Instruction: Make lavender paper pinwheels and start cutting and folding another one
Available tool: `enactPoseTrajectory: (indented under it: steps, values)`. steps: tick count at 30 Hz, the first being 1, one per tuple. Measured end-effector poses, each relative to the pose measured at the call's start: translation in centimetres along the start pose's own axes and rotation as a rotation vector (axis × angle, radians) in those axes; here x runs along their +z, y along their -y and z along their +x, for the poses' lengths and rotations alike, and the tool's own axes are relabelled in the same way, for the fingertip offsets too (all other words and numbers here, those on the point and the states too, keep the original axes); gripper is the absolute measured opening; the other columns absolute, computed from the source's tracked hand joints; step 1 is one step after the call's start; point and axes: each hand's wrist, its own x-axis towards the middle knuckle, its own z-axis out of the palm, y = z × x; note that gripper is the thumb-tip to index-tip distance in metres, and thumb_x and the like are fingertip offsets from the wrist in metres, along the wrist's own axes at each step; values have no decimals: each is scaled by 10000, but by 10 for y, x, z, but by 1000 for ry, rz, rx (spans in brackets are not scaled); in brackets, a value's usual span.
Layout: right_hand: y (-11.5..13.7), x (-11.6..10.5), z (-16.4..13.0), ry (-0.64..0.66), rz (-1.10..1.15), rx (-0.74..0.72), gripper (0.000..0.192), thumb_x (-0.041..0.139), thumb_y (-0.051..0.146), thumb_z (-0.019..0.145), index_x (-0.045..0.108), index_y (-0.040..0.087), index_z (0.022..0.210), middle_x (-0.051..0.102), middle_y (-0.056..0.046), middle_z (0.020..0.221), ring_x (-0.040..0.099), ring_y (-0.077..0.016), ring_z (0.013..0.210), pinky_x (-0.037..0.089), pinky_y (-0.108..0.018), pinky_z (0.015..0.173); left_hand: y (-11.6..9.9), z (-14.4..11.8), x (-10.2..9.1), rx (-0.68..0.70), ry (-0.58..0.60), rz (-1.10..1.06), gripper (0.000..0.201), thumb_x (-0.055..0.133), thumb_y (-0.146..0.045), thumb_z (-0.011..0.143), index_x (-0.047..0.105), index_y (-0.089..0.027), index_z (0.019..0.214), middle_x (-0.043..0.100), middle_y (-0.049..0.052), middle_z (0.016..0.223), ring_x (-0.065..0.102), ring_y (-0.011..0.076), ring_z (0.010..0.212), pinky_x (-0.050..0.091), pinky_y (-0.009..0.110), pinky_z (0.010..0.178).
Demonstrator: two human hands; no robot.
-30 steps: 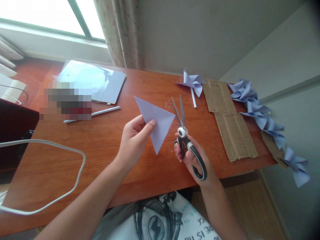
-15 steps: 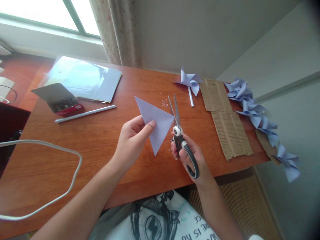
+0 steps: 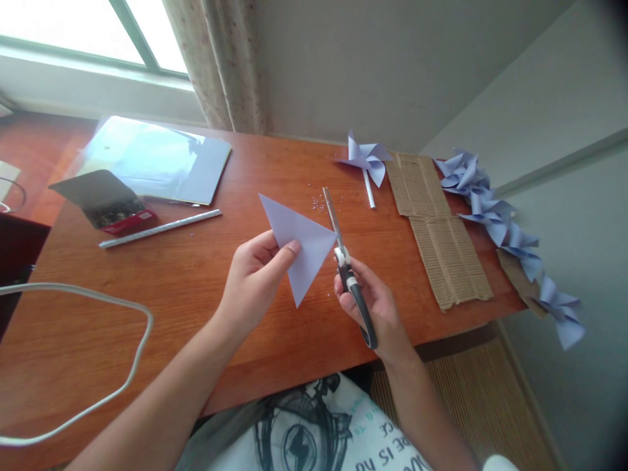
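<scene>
Pinched between the thumb and fingers of my left hand (image 3: 258, 275) is a triangle of folded lilac paper (image 3: 307, 239), held above the desk. My right hand (image 3: 375, 304) grips a pair of scissors (image 3: 350, 278) with dark grey and white handles. The blades point away from me, and from this angle they look nearly closed. The paper's right corner lies close to the scissors' pivot; whether the blades touch it I cannot tell. Beyond the scissors, tiny pale bits (image 3: 318, 204) are scattered on the desk.
A paper pinwheel (image 3: 366, 158) lies at the back, beside corrugated cardboard (image 3: 441, 242). Several more pinwheels (image 3: 490, 212) line the right edge. To the left are an open small box (image 3: 110, 209), a patterned stick (image 3: 161, 229), a plastic-wrapped paper pack (image 3: 161, 157) and a white cable (image 3: 142, 347).
The scissors have turned in my right hand and their blades have come together. My left hand still holds the paper much as before. The whole view has shifted slightly.
</scene>
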Motion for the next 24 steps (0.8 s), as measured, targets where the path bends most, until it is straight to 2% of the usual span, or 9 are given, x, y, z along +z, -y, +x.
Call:
enactPoseTrajectory:
  steps: [5, 10, 13, 18, 24]
  values:
    - [0, -2, -1, 1, -111, -36, 439, 767, 340, 869, 643, 321, 1290, 618, -16, 992, 582, -152, 869, 513, -306, 846, 2, 0, -2, -1, 17, 5, 178, 779, -304, 822, 791, -190, 958, 783, 35, 883, 691, 222, 828, 490, 266, 710]
    - [1, -5, 0, -42, -331, -146, 481, 751, 272, 870, 617, 330, 1329, 639, -22, 1041, 595, -154, 839, 513, -297, 798, 5, 1, -4, 13, 41, 17, 168, 770, -290, 844, 799, -221, 994, 783, 20, 906, 681, 202, 848, 483, 247, 722]
    - [7, -6, -1, -38, -415, -203, 486, 756, 248, 858, 622, 326, 1319, 666, -28, 1106, 615, -161, 884, 509, -276, 799, 7, 2, -5, 28, 48, 23, 157, 764, -281, 854, 802, -226, 995, 780, 13, 909, 666, 186, 841, 476, 239, 727]
    - [14, -9, -2, -50, -509, -261, 499, 766, 243, 846, 624, 310, 1319, 686, -37, 1162, 631, -165, 908, 508, -256, 778, 10, 3, -6, 42, 54, 39, 161, 759, -277, 861, 803, -232, 1009, 771, 12, 897, 656, 176, 837, 474, 239, 732]
    - [12, -10, -2, -63, -527, -264, 512, 766, 273, 851, 614, 299, 1340, 689, -49, 1186, 649, -182, 938, 520, -272, 788, 13, 4, -7, 52, 50, 52, 179, 768, -292, 854, 804, -222, 1014, 768, 23, 897, 636, 168, 808, 470, 239, 719]
